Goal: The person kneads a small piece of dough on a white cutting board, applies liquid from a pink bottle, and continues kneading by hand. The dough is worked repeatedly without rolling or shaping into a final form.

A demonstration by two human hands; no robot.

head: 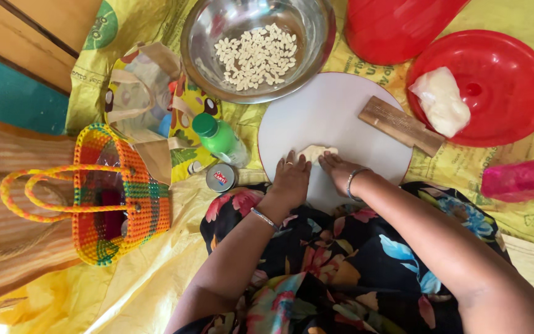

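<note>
The hands (313, 176) cover part of the dough piece (315, 151); the red tub (397, 28) is cut off by the top edge.

The far half of the round white board (322, 114) lies bare and passable, bounded by the steel bowl of pale seeds (258, 46) beyond, the wooden block (401, 125) at right and the green-capped bottle (220, 139) at left.

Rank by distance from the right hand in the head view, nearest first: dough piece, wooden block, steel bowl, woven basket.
From the right hand:
1. Dough piece: under the fingertips, on the white round board.
2. Wooden block: up and to the right, on the board's edge.
3. Steel bowl: beyond the board's far side, holding pale seeds.
4. Woven basket: far left, past the left hand.
</note>
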